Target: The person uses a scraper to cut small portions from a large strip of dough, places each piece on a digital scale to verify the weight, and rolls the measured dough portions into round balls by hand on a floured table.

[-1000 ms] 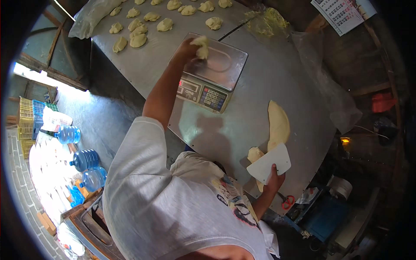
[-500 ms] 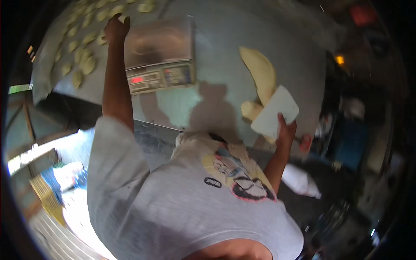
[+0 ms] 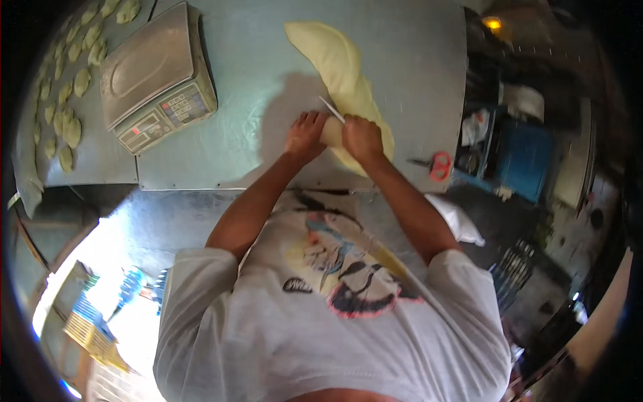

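Wearing a printed pale T-shirt (image 3: 315,352), the person reaches both forearms over a metal-topped table (image 3: 241,40). Red-handled scissors (image 3: 441,166) lie right of the hands, near the table's edge. The right hand (image 3: 363,139) has its fingers wrapped around a white dough scraper (image 3: 331,109), seen nearly edge-on against the long dough slab (image 3: 335,57). The left hand (image 3: 307,137) touches the slab's nearer part; whether it pinches, I cannot tell. The slab stretches away across the tabletop. Farther left stands a digital scale (image 3: 151,63), small dough lumps (image 3: 72,132) beyond it.
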A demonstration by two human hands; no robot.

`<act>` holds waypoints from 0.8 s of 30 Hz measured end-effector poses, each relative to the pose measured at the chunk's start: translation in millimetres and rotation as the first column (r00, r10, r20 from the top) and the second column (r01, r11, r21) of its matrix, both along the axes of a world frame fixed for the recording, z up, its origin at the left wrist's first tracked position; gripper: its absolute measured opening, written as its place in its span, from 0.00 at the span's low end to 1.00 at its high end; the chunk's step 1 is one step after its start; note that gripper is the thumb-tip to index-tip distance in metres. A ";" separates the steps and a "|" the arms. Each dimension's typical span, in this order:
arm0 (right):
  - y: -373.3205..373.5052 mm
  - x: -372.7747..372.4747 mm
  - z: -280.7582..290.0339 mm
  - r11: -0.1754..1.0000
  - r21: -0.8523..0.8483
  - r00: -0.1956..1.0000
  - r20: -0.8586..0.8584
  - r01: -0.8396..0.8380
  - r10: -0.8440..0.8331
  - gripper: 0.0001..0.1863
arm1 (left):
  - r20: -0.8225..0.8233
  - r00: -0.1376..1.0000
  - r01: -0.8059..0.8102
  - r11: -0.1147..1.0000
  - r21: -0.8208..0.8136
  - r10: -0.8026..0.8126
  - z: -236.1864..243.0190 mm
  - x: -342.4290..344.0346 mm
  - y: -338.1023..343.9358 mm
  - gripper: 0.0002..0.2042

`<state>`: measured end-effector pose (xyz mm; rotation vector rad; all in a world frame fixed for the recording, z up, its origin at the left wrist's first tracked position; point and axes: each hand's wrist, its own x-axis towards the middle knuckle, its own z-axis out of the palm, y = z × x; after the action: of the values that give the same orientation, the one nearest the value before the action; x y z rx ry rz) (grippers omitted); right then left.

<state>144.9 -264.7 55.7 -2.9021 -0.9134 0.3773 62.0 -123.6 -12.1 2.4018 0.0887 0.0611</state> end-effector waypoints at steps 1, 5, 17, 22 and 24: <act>-1.3 -2.1 -3.6 0.999 0.042 0.999 -0.041 0.010 -0.008 0.06 | -0.049 0.998 -0.034 0.999 -0.010 0.034 1.3 -5.4 -3.7 0.33; 14.6 48.4 -17.6 0.995 0.101 0.994 -0.107 -0.007 0.018 0.09 | -0.263 0.940 -0.288 0.921 -0.264 0.218 24.9 3.8 -2.8 0.26; -64.7 -27.6 23.6 0.990 0.142 0.990 -0.138 -0.006 0.025 0.07 | -0.177 0.979 0.138 0.961 0.240 -0.096 33.5 -56.5 -26.9 0.53; -37.6 8.8 -16.8 0.972 0.233 0.993 -0.115 0.025 0.002 0.09 | -0.316 0.943 -0.142 0.985 -0.103 0.103 18.4 -42.9 -18.8 0.33; -12.7 22.0 -23.3 0.957 0.284 0.993 -0.118 0.049 -0.016 0.10 | -0.325 0.946 -0.082 0.977 -0.199 0.013 38.1 -49.7 2.4 0.24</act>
<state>166.9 -277.5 32.4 -2.5995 -0.8250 0.3696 12.3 -121.2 26.0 2.1773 0.2918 -0.3062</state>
